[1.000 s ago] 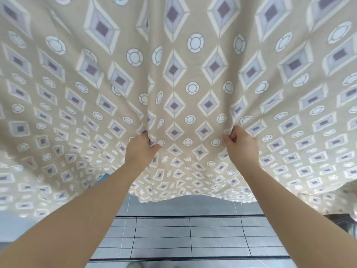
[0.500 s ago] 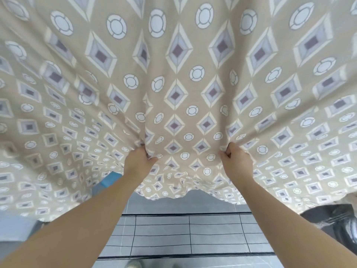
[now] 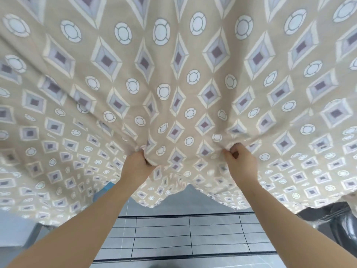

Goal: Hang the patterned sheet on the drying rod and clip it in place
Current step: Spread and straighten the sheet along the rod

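Beige diamond-and-circle patterned cotton sheet (image 3: 177, 78) hangs overhead, spread wide; left hand (image 3: 135, 167) and right hand (image 3: 240, 164) each clench a pinch, apparently pulling it straight (rod, clips unseen).

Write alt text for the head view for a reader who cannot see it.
Both hands, left hand and right hand, grip bunched folds of a beige patterned sheet filling most of the view. Below its hem lies grey tiled floor.
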The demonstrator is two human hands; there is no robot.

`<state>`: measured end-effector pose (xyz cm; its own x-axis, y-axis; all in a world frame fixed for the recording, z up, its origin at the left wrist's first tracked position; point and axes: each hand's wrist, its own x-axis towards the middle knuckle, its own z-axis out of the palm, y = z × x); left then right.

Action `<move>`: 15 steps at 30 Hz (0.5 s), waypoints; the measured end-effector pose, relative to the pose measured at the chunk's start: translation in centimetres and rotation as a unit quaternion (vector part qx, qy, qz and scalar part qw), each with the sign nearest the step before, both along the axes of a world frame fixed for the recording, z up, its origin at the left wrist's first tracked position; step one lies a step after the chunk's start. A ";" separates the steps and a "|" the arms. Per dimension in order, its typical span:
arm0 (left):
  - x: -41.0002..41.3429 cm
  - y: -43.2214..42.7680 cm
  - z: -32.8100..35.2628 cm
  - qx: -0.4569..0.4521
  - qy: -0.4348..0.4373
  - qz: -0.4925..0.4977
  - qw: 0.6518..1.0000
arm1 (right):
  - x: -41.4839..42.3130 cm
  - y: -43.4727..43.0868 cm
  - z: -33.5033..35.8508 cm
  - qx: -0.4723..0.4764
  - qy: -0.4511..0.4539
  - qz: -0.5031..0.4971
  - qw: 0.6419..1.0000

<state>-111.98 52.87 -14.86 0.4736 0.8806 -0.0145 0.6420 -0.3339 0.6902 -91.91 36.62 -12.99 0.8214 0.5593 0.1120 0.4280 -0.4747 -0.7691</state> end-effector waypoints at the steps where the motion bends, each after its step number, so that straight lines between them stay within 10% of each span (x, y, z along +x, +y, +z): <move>1: -0.4 0.0 0.9 0.011 -0.029 -0.009 0.999 | -0.4 -0.2 0.8 0.039 -0.013 -0.011 0.999; 6: -1.2 0.9 2.5 0.002 0.063 -0.134 0.989 | -1.4 -0.6 1.4 -0.022 0.022 0.014 0.999; 15: -0.7 0.8 0.9 0.066 0.101 -0.076 0.990 | -2.3 -0.8 0.5 -0.052 -0.018 -0.023 0.998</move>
